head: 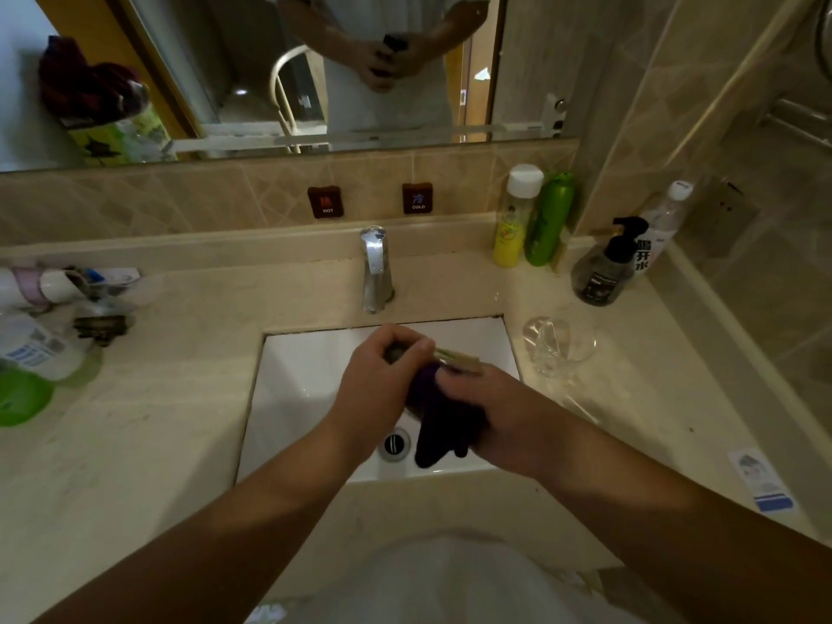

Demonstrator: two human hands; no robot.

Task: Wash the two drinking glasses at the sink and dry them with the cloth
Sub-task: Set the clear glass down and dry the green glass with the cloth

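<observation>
A beige stone worktop is seen under a wide mirror, with a white sink sunk into its middle. At the far left, toiletry tubes and bottles and a green lid are kept well away from the basin, so that the washing area is left free. Behind the sink a chrome tap is mounted below the hot and cold signs; no water is seen running from it.

Over the basin a glass is held by the left hand, whose fingers are curled round its near end; most of the glass is hidden and only its far part shows. It is probably kept above the sink so that drips fall near the drain. A dark purple cloth is clamped in the right hand, its fingers closed on the fabric and pressed against the glass, with the loose end left hanging toward the drain. By this grip the glass is judged to be in drying, steadied by one hand while it is wiped by the other.

To the right, a second glass is set on the worktop just beside the sink, within easy reach; whether it is already dried cannot be told. Farther right, near the wall, bottles and a pump dispenser are stood in the corner, out of the way.
</observation>
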